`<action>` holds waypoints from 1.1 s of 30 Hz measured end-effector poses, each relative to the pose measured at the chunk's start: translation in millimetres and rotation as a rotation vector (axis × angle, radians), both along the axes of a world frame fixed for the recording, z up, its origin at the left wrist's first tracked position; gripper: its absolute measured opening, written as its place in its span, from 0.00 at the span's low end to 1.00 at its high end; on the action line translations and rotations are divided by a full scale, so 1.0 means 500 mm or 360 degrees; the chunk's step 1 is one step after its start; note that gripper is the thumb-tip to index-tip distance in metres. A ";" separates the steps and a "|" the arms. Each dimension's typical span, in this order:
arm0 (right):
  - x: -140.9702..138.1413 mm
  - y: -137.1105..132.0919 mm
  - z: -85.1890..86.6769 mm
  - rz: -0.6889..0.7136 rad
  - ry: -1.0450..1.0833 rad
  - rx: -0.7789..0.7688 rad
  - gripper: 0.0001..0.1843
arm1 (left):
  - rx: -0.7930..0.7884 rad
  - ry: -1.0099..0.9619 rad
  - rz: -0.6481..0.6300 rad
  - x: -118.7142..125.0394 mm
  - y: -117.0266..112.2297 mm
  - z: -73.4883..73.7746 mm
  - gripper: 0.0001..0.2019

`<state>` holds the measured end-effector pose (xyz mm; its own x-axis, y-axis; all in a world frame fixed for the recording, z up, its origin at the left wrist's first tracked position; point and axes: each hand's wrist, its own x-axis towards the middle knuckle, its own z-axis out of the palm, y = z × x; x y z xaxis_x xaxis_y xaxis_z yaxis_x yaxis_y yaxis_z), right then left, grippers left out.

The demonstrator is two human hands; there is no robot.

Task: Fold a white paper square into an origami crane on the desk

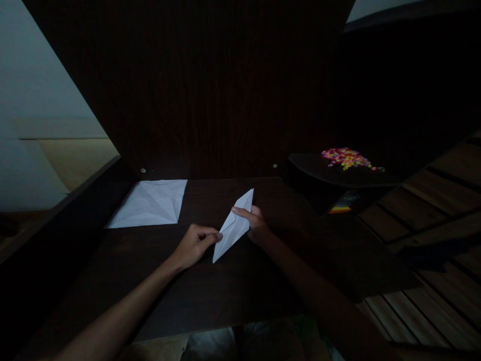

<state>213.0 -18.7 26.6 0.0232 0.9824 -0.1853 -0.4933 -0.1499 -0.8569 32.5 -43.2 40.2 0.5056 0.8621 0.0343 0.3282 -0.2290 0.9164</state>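
A folded piece of white paper (pixel 236 224), long and diamond-shaped with pointed ends, is held tilted above the dark desk (pixel 203 296). My left hand (pixel 195 245) pinches its left edge near the lower end between thumb and fingers. On the other side, my right hand (pixel 255 223) grips it with the thumb across the front and the fingers behind, mostly hidden by the paper. Crease lines and an overlapping flap show on the paper's face. To the left lies a flat sheet of white paper (pixel 150 203) with several creases.
At the right, a small curved shelf (pixel 308 163) carries a heap of small colourful pieces (pixel 347 158). Under it sits a dark item with a rainbow-coloured edge (pixel 341 206). A tall dark panel (pixel 210 90) closes the back, and wooden slats (pixel 432 210) stand at the right.
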 end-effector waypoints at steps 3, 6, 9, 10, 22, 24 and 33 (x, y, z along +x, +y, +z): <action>0.002 0.003 -0.005 -0.0002 -0.0011 0.0027 0.17 | 0.0000 0.0023 0.0002 0.002 0.001 0.000 0.18; 0.003 0.003 -0.008 -0.0004 -0.0027 0.0029 0.17 | -0.0009 0.0029 0.0009 0.005 0.001 0.002 0.17; 0.001 0.001 -0.007 0.0019 -0.0029 0.0037 0.16 | -0.0008 0.0030 0.0008 0.004 0.001 0.001 0.16; 0.001 0.000 -0.007 0.0022 -0.0035 0.0038 0.16 | 0.0001 0.0044 0.0008 0.003 0.002 0.000 0.16; -0.015 -0.028 -0.017 0.0393 -0.0538 0.0209 0.13 | -0.0005 0.0093 -0.0048 0.012 -0.008 -0.011 0.21; -0.021 -0.032 -0.018 0.0395 -0.0566 0.0262 0.13 | -0.0002 0.0099 -0.0005 0.018 -0.011 -0.018 0.22; -0.045 -0.047 -0.008 0.0010 -0.0707 0.0375 0.14 | -0.0102 -0.0014 -0.0076 0.039 -0.020 -0.032 0.19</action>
<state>190.5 -42.0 22.6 0.0433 0.9967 0.0680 -0.0730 0.0710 -0.9948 52.1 -53.4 24.0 0.5460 0.8377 -0.0157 0.3102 -0.1847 0.9326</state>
